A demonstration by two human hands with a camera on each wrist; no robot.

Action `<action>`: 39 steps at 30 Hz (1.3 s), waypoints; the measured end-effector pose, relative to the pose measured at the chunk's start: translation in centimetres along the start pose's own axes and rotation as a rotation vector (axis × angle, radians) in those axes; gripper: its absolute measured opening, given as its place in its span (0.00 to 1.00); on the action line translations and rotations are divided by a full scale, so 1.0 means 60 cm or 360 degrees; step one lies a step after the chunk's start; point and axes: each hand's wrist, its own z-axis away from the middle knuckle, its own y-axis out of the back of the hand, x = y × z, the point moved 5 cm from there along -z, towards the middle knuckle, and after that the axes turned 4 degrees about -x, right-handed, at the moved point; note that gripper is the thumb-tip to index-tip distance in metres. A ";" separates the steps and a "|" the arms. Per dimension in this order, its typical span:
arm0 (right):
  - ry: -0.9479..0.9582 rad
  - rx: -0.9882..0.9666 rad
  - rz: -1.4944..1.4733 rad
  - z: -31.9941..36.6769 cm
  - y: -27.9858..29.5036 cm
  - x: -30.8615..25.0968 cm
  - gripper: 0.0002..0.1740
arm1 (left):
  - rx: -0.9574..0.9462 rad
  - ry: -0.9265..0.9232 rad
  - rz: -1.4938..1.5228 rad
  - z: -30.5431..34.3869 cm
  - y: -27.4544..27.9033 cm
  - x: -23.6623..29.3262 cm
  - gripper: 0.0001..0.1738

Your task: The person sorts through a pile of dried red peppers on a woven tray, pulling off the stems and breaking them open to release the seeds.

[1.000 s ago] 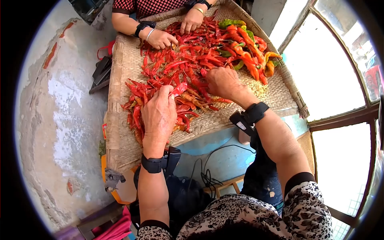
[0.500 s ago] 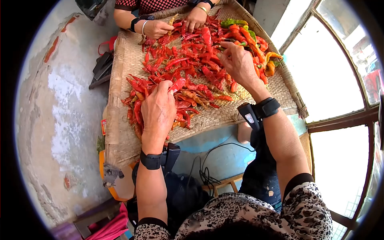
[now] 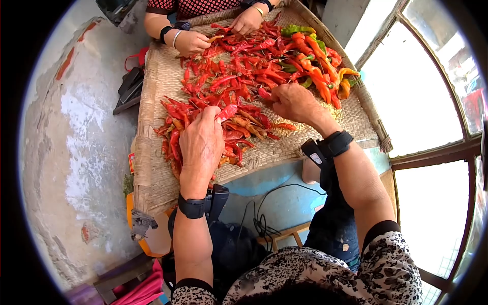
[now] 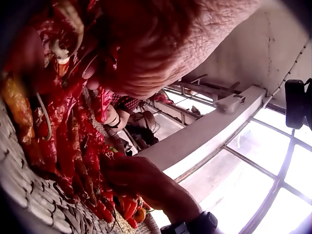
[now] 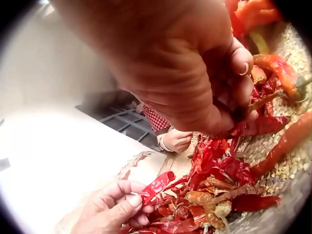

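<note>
In the head view, my left hand (image 3: 202, 142) is over the near left of a woven tray (image 3: 147, 101). Between its thumb and fingers it pinches a shiny red chili pepper (image 5: 158, 186), which sticks out beyond the fingertips. Farther right, my right hand (image 3: 297, 104) is low over the peppers with fingers curled. The right wrist view shows its fingertips gripping the end of a dark red chili pepper (image 5: 263, 126). Wrinkled red and brownish chilies (image 3: 244, 124) lie in a pile beside the left hand.
Across the tray, another person's hands (image 3: 190, 43) handle peppers. Fresher orange and green peppers (image 3: 320, 71) are heaped at the far right. Pale seeds (image 3: 335, 112) are scattered below them. A wall (image 3: 86, 142) stands left, a window (image 3: 432, 81) right. Black cables (image 3: 262, 221) hang under the tray.
My right hand reached up and right to the far peppers, then came back down and left to the middle. The left hand has barely moved, still holding its pepper. The other person's hands shifted slightly.
</note>
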 end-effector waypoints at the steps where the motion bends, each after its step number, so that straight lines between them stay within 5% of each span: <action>1: 0.0092 -0.0012 -0.0269 0.000 0.013 0.003 0.11 | -0.0004 -0.0006 0.0005 0.001 0.001 0.000 0.12; 3: 0.0082 0.0118 -0.0919 -0.004 0.034 0.020 0.16 | -0.0007 -0.0005 0.0019 0.003 0.004 0.002 0.12; 4: -0.0019 0.0505 -0.1163 -0.005 0.047 0.030 0.19 | -0.0010 -0.0006 0.0028 0.003 0.004 0.003 0.12; 6: -0.0156 0.0851 -0.0912 0.000 0.074 0.038 0.18 | 0.0000 -0.0021 0.0017 0.004 0.003 0.005 0.12; 8: -0.0031 0.0723 -0.0439 -0.003 0.057 0.028 0.17 | 0.0012 -0.0044 0.0003 0.003 0.002 0.007 0.12; 10: -0.0045 0.0148 -0.0095 0.000 0.023 -0.006 0.14 | -0.0033 -0.0035 -0.0041 0.003 -0.004 0.004 0.12; 13: 0.0208 0.0273 0.0254 0.004 -0.020 -0.016 0.13 | -0.0011 -0.0036 -0.0025 0.002 -0.006 0.002 0.12; 19: -0.0043 -0.0116 -0.0005 -0.011 -0.018 -0.013 0.14 | -0.0007 -0.0031 -0.0020 0.002 -0.003 0.003 0.12; 24: 0.0237 -0.0128 -0.0843 0.009 0.016 -0.009 0.14 | 0.0038 -0.0059 0.0006 0.005 0.004 0.001 0.11; 32: 0.0208 -0.0232 -0.1839 0.025 0.040 0.001 0.10 | -0.0028 -0.0018 -0.0011 0.007 -0.005 0.002 0.13; 36: 0.0271 -0.0330 -0.1777 0.034 0.037 -0.031 0.10 | -0.0063 0.0001 0.0099 0.003 -0.004 0.013 0.24; 39: 0.0518 -0.0276 -0.1259 0.043 0.023 -0.066 0.11 | -0.0280 0.0120 0.0212 0.000 -0.010 0.030 0.31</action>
